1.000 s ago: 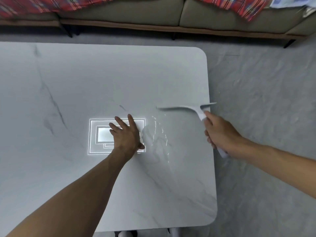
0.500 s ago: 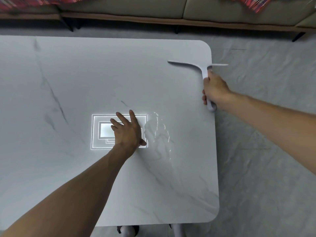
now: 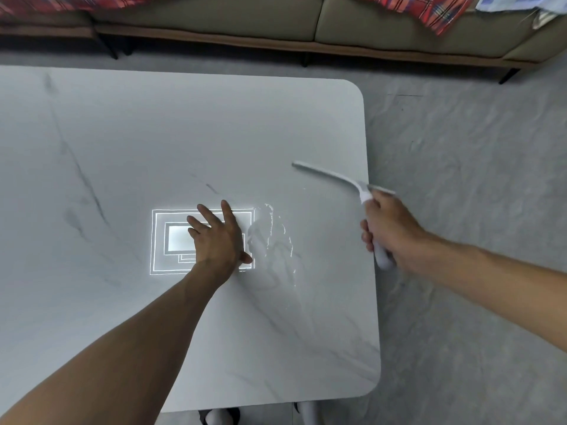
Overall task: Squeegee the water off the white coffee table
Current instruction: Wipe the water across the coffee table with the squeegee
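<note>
The white marble-patterned coffee table (image 3: 153,133) fills the left and middle of the head view. A patch of water (image 3: 273,240) glistens on it, just right of my left hand (image 3: 219,237), which lies flat on the tabletop with fingers spread. My right hand (image 3: 391,234) grips the handle of a white squeegee (image 3: 334,179) over the table's right edge. Its blade slants across that edge, up and right of the water; I cannot tell whether it touches the surface.
A bright rectangular light reflection (image 3: 175,240) shows under my left hand. A beige sofa (image 3: 214,19) with a red plaid blanket (image 3: 429,10) runs along the far side. Grey floor (image 3: 475,179) lies to the right of the table.
My right hand has pulled the squeegee back from the table's far right corner toward me along the right edge, and the blade now slants. My left hand has stayed flat in place.
</note>
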The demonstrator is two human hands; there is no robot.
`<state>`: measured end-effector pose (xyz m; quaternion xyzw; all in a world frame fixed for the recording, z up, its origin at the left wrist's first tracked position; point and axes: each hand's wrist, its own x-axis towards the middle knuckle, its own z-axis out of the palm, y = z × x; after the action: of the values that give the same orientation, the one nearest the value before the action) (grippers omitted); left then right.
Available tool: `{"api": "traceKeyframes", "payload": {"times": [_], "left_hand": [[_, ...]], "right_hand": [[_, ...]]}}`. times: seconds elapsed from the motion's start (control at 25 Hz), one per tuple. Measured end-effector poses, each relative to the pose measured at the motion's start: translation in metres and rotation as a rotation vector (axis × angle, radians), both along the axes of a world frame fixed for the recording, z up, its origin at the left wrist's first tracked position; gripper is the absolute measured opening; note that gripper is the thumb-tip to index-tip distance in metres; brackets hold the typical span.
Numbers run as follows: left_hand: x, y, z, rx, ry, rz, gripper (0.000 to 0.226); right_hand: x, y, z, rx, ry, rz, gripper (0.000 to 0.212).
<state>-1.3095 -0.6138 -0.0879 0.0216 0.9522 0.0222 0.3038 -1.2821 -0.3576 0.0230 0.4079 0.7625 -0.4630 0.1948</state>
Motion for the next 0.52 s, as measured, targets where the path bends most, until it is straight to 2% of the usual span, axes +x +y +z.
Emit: {"api": "traceKeyframes", "payload": {"times": [0.24, 0.36, 0.44, 0.52], "left_hand": [[0.001, -0.001, -0.002, 0.013, 0.005, 0.002, 0.134], [0.001, -0.001, -0.004, 0.006, 0.006, -0.002, 0.133], [0.001, -0.002, -0.003, 0.005, 0.009, 0.001, 0.133], [0.002, -0.001, -0.002, -0.004, 0.016, -0.007, 0.134]], "right_hand": [[-0.109, 0.013, -0.007, -0.054, 0.083, -0.213, 0.037], [-0.100, 0.011, -0.024, -0.004, 0.005, -0.120, 0.042], [-0.076, 0.007, -0.029, 0.062, 0.006, -0.005, 0.048], [-0.047, 0.005, -0.030, 0.119, 0.017, 0.071, 0.045]]}}
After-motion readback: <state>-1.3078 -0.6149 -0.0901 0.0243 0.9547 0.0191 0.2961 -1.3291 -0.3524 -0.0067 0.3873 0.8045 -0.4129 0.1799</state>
